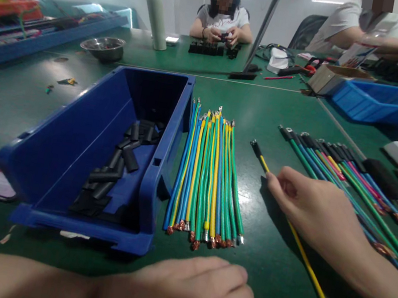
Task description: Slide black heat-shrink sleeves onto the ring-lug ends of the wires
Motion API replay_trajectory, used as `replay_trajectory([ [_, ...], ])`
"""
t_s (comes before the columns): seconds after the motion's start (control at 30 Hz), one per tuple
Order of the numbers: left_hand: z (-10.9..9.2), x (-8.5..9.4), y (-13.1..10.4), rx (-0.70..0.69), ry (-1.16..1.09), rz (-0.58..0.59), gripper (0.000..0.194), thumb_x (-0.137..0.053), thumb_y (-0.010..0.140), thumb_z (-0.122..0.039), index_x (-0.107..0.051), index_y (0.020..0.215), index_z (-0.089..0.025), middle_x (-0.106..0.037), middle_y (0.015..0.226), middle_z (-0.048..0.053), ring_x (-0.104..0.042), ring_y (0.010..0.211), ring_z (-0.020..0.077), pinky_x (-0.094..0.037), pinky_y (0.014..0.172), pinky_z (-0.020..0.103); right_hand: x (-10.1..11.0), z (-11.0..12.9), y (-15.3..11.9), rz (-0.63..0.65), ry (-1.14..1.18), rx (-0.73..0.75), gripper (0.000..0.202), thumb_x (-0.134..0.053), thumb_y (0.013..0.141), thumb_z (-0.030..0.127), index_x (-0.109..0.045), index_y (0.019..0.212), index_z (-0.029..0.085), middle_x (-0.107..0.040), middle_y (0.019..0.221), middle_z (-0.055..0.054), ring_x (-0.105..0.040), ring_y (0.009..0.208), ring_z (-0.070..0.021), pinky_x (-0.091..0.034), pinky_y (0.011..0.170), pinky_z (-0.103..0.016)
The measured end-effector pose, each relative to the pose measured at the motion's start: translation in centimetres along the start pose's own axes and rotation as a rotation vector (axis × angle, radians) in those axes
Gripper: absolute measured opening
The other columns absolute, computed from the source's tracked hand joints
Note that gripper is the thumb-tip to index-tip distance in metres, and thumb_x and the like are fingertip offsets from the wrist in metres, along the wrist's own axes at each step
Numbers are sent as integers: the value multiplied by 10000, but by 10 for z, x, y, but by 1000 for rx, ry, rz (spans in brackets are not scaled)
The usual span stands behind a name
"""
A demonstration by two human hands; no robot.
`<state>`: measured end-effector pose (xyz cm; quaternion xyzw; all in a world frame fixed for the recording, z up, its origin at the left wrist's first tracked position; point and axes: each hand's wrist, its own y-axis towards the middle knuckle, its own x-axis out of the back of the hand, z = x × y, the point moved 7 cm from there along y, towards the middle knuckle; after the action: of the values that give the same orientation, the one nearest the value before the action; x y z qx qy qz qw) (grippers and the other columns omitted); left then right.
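Note:
Pinched in my right hand (303,199) is a yellow cable (304,261) with a black sleeve and metal lug on its far end and bare copper at the near end. My left hand (198,291) rests low in front with its fingers curled; whether anything is inside them is hidden. Just beyond it lies a row of green, blue and yellow cables (209,176), copper ends toward me. To the left stands a blue bin (155,172) holding short black sleeves (131,158). Right of my right hand lie cables with black-sleeved ends (328,163).
A metal bowl (103,48) and a light green bottle (155,19) stand farther back. At the back right are a cardboard box (332,80) and a light blue tray (374,102). Two people work across the table, beyond a metal stand (261,27).

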<state>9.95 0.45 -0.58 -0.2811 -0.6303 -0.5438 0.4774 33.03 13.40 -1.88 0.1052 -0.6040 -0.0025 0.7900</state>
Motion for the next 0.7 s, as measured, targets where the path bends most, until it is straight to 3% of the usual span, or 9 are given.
replay_trajectory([
  [0.07, 8, -8, 2, 147, -15, -118, 274, -569, 1234, -281, -833, 1309, -282, -799, 1540, -64, -678, 1481, 99, -527, 1298, 200, -1, -6, 3, 104, 37, -35, 628, -376, 1102, 795, -497, 726, 307, -522, 571, -6, -439, 503, -188, -256, 567, -361],
  [0.13, 14, -20, 0, 261, -45, -168, 287, -582, 1211, -281, -794, 1396, -220, -752, 1630, 1, -612, 1607, 170, -488, 1370, 299, -3, -11, 0, 263, 94, -56, 651, -460, 1045, 839, -520, 681, 302, -539, 566, -18, -471, 508, -183, -297, 555, -361],
  [0.27, 20, -38, -5, 297, -64, -87, 635, -587, 1170, -482, -602, 1658, -76, -547, 1814, 174, -496, 1725, 313, -501, 1381, 433, -7, -20, -20, 615, 222, -130, 604, -525, 946, 825, -562, 650, 300, -558, 503, -15, -556, 387, -186, -360, 448, -336],
  [0.37, 22, -45, -10, 275, -38, -11, 745, -582, 1169, -558, -514, 1743, -89, -476, 1859, 172, -466, 1744, 318, -484, 1388, 421, -7, -19, -30, 779, 287, -162, 563, -516, 962, 783, -577, 684, 298, -650, 531, -46, -658, 407, -220, -435, 430, -320],
  [0.47, 21, -50, -14, 277, 0, -67, 680, -483, 1223, -557, -545, 1736, -115, -563, 1809, 148, -452, 1750, 306, -459, 1397, 414, -5, -17, -26, 758, 298, -158, 594, -528, 983, 813, -557, 689, 298, -656, 544, -49, -673, 437, -222, -449, 448, -319],
  [0.6, 18, -53, -17, 288, 61, -273, 692, -198, 1287, -461, -626, 1672, -76, -682, 1692, 165, -332, 1804, 336, -395, 1430, 460, -2, -23, -14, 511, 230, -146, 666, -429, 1006, 903, -572, 760, 300, -620, 593, -33, -584, 464, -196, -376, 463, -329],
  [0.7, 19, -51, -14, 285, 88, -262, 669, -203, 1303, -443, -706, 1598, -115, -741, 1625, 121, -410, 1771, 295, -405, 1426, 414, 0, -26, -12, 347, 176, -123, 766, -343, 999, 998, -582, 787, 302, -596, 604, -28, -498, 514, -189, -322, 502, -339],
])
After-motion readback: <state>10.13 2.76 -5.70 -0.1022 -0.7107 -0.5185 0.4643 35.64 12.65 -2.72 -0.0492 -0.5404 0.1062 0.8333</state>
